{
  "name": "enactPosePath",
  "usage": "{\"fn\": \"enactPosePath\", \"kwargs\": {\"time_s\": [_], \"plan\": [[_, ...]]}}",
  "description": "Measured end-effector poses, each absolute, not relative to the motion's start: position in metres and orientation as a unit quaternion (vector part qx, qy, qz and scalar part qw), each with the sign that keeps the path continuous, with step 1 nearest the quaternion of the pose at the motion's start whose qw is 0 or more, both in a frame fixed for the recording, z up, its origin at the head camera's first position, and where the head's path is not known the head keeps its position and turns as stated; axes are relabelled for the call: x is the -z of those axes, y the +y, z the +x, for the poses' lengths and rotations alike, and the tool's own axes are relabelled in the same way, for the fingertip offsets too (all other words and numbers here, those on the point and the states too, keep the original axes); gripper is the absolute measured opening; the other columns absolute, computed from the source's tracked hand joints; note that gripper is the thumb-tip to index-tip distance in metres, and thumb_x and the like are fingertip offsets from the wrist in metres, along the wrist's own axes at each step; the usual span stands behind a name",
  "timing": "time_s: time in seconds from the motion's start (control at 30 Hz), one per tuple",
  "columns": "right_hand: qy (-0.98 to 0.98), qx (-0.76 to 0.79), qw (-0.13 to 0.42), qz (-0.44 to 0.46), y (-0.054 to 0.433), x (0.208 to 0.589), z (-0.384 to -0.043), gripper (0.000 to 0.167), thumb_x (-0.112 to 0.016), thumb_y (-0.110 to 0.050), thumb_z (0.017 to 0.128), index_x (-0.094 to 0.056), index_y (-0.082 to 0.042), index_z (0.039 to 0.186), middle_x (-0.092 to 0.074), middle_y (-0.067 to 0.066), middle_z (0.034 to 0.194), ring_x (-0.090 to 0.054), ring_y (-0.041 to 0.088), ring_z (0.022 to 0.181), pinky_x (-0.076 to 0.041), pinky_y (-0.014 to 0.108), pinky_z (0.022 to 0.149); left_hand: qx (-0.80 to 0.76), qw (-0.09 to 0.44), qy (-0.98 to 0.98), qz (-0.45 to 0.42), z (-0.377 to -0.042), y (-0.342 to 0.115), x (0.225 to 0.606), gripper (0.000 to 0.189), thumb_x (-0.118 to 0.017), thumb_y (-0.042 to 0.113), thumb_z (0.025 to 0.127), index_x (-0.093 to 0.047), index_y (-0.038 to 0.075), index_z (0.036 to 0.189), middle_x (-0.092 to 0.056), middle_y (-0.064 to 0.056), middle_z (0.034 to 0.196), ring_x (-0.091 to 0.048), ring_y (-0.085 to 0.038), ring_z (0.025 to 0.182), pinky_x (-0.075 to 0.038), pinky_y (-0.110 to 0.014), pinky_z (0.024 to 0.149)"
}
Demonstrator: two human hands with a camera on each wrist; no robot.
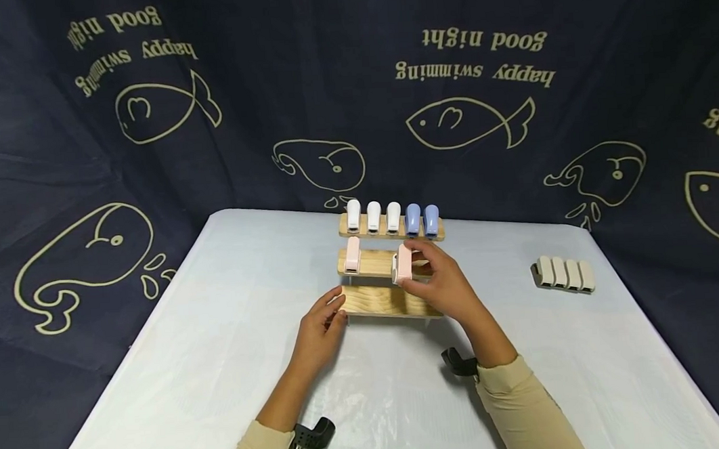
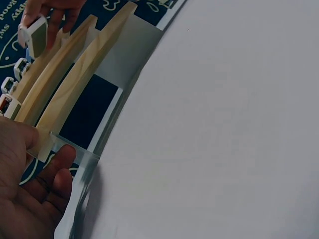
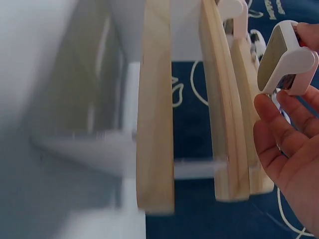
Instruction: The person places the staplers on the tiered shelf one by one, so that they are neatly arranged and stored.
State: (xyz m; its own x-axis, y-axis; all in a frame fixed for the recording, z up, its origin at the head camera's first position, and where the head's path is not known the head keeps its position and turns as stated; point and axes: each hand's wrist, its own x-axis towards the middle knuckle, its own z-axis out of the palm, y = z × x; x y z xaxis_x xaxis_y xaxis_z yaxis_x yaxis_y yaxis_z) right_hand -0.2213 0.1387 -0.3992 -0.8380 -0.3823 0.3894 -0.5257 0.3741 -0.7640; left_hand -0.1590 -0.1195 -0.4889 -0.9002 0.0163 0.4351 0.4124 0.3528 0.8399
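A three-step wooden display rack with clear supports stands on the table. My left hand grips the left end of its lowest board, the thumb and fingers either side of the edge in the left wrist view. Pinched in my right hand is a small pink-and-white stapler-like device, at the middle board; in the right wrist view its flat base is tilted sideways. Another pink one stands at that board's left end. On the top board are three white ones and two blue ones.
Several cream-white devices sit side by side on the right of the pale-covered table. A dark blue cloth with fish and whale drawings hangs behind. Black wrist straps are on both arms.
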Motion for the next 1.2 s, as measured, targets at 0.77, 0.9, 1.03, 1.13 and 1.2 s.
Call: {"fn": "enactPosePath", "kwargs": {"time_s": [0.77,0.9,1.03,1.13,1.2], "plan": [[-0.856,-0.421,0.117,0.277,0.091,0.411,-0.235,0.065,-0.083,-0.022,0.082,-0.054,-0.007,0.139,-0.059,0.007,0.13,-0.062,0.021,0.107,-0.052,0.041,0.088,0.548,0.176,-0.806,-0.139,-0.159,-0.12,0.489,0.032,-0.062,0.0,0.096,-0.062,-0.01,0.127,-0.055,-0.011,0.142,-0.068,-0.02,0.094,-0.057,-0.027,0.078],[-0.857,-0.418,0.122,0.274,0.088,0.414,-0.236,0.066,-0.083,-0.02,0.083,-0.054,-0.006,0.14,-0.06,0.009,0.13,-0.063,0.021,0.107,-0.053,0.04,0.089,0.547,0.179,-0.805,-0.143,-0.16,-0.121,0.489,0.032,-0.063,0.0,0.096,-0.062,-0.01,0.126,-0.055,-0.012,0.142,-0.069,-0.021,0.093,-0.058,-0.027,0.078],[-0.855,-0.428,0.125,0.266,0.087,0.417,-0.235,0.062,-0.082,-0.018,0.084,-0.056,-0.007,0.139,-0.062,0.009,0.13,-0.063,0.022,0.111,-0.054,0.038,0.091,0.543,0.183,-0.806,-0.148,-0.16,-0.121,0.49,0.032,-0.063,0.001,0.096,-0.062,-0.01,0.126,-0.055,-0.012,0.142,-0.068,-0.021,0.093,-0.058,-0.027,0.077],[-0.853,-0.435,0.126,0.26,0.086,0.419,-0.235,0.06,-0.081,-0.018,0.085,-0.057,-0.009,0.138,-0.061,0.008,0.132,-0.063,0.022,0.114,-0.053,0.037,0.095,0.54,0.183,-0.808,-0.149,-0.16,-0.121,0.49,0.032,-0.063,0.002,0.097,-0.062,-0.01,0.126,-0.055,-0.011,0.142,-0.069,-0.021,0.093,-0.058,-0.027,0.077],[-0.851,-0.439,0.127,0.259,0.086,0.421,-0.235,0.059,-0.081,-0.018,0.085,-0.057,-0.01,0.138,-0.061,0.008,0.133,-0.062,0.022,0.115,-0.052,0.035,0.096,0.541,0.18,-0.808,-0.146,-0.161,-0.121,0.491,0.032,-0.063,0.002,0.097,-0.062,-0.01,0.126,-0.055,-0.01,0.142,-0.069,-0.02,0.093,-0.058,-0.027,0.078]]}}
